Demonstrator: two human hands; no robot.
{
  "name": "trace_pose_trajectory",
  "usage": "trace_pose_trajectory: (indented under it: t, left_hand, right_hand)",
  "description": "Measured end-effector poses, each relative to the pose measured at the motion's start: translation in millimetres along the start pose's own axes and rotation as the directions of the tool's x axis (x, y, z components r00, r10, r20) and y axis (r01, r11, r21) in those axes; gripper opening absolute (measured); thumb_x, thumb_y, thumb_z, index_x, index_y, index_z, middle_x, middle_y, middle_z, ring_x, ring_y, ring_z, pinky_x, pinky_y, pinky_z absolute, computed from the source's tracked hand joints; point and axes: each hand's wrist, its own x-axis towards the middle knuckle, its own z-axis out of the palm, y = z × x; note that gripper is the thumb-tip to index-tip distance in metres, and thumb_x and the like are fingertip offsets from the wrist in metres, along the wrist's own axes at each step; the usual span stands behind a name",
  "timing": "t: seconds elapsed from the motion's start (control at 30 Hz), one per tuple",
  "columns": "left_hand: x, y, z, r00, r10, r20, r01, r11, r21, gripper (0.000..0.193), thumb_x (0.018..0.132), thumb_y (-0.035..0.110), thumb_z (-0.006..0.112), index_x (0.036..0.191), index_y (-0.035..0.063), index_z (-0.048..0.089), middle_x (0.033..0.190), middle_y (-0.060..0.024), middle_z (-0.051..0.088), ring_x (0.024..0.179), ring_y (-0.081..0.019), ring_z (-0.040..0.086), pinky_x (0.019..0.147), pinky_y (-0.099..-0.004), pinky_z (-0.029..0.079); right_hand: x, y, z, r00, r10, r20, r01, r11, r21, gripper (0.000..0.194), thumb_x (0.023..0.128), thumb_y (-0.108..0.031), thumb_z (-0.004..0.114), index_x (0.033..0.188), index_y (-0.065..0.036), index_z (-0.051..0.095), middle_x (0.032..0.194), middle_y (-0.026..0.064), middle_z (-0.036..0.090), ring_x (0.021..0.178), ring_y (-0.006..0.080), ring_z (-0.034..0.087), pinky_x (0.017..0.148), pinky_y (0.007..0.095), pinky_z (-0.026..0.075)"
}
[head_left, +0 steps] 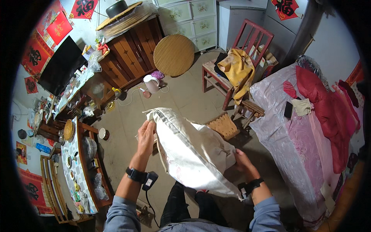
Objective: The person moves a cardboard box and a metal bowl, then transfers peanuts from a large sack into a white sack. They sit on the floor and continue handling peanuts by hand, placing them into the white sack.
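A white cloth bag or cover [185, 156] with a grey seam along its length hangs in the air before my legs. My left hand [147, 134] pinches its upper left corner between thumb and fingers. At the right side, my right hand [245, 162] grips the bunched edge; folds of cloth hide some of its fingers. Faint reddish marks show on the cloth's lower left. Both wrists wear black straps with small devices. Behind the cloth, a low stool with a woven seat [223, 126] is partly covered from view.
To the right stands a bed [269, 116] with a red garment [321, 119] and a phone [288, 110]. A red wooden chair [217, 68] holds a yellow jacket [239, 71]. A white kettle [151, 83] is on the floor. At left is a table with a checked cloth [69, 153].
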Motion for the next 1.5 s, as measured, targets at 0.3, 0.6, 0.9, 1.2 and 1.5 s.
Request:
trace_pose_trajectory:
  t: [0.3, 0.6, 0.9, 1.2, 1.5]
  left_hand:
    - [-21, -6, -4, 0.984, -0.126, -0.125, 0.138, 0.986, 0.091, 0.02, 0.093, 0.023, 0.045, 0.092, 0.0058, 0.056, 0.08, 0.0019, 0.051, 0.074, -0.0082, 0.048, 0.069, -0.0245, 0.043]
    - [-43, -1, -15, 0.97, -0.18, -0.165, 0.211, 0.957, 0.2, 0.029, 0.089, 0.026, 0.044, 0.079, 0.0007, 0.054, 0.069, -0.0021, 0.05, 0.065, -0.0113, 0.043, 0.06, -0.0297, 0.04]
    - [-89, -71, -135, 0.907, -0.358, -0.222, 0.272, 0.9, -0.34, 0.027, 0.088, 0.022, 0.041, 0.099, 0.0019, 0.055, 0.093, -0.0046, 0.057, 0.088, -0.0162, 0.055, 0.082, -0.0339, 0.046]
    - [-253, -136, -324, 0.596, -0.577, -0.558, 0.332, 0.81, -0.483, 0.033, 0.082, 0.012, 0.057, 0.113, 0.0018, 0.051, 0.089, -0.0049, 0.059, 0.076, -0.0114, 0.056, 0.063, -0.0239, 0.046]
    - [-370, -86, -429, 0.573, -0.584, -0.575, 0.211, 0.783, -0.585, 0.029, 0.089, 0.026, 0.055, 0.107, 0.0038, 0.055, 0.089, -0.008, 0.061, 0.081, -0.015, 0.061, 0.069, -0.0262, 0.052]
  right_hand:
    - [-1, 13, -30, 0.999, 0.033, 0.036, -0.03, 0.997, -0.072, 0.025, 0.092, -0.018, 0.043, 0.111, -0.009, 0.056, 0.093, 0.0044, 0.061, 0.077, 0.0165, 0.058, 0.066, 0.0312, 0.048]
    - [-13, -4, -24, 0.994, 0.037, -0.107, -0.063, 0.964, -0.258, 0.027, 0.093, -0.014, 0.039, 0.115, -0.004, 0.052, 0.107, 0.0065, 0.058, 0.096, 0.0194, 0.057, 0.083, 0.0332, 0.046]
    - [-39, -112, 101, 0.919, -0.394, 0.032, 0.375, 0.843, -0.387, 0.034, 0.094, -0.018, 0.041, 0.124, -0.003, 0.043, 0.115, 0.0085, 0.053, 0.103, 0.0183, 0.053, 0.088, 0.0317, 0.042]
    - [-39, -97, 430, 0.693, -0.465, 0.551, 0.714, 0.337, -0.614, 0.028, 0.092, -0.014, 0.049, 0.115, 0.002, 0.05, 0.103, 0.005, 0.055, 0.092, 0.01, 0.05, 0.082, 0.0226, 0.039]
    - [-28, 134, 622, 0.582, -0.063, 0.811, 0.806, 0.173, -0.565, 0.015, 0.085, -0.003, 0.051, 0.097, -0.006, 0.059, 0.072, 0.0056, 0.055, 0.06, 0.0127, 0.05, 0.054, 0.0261, 0.041]
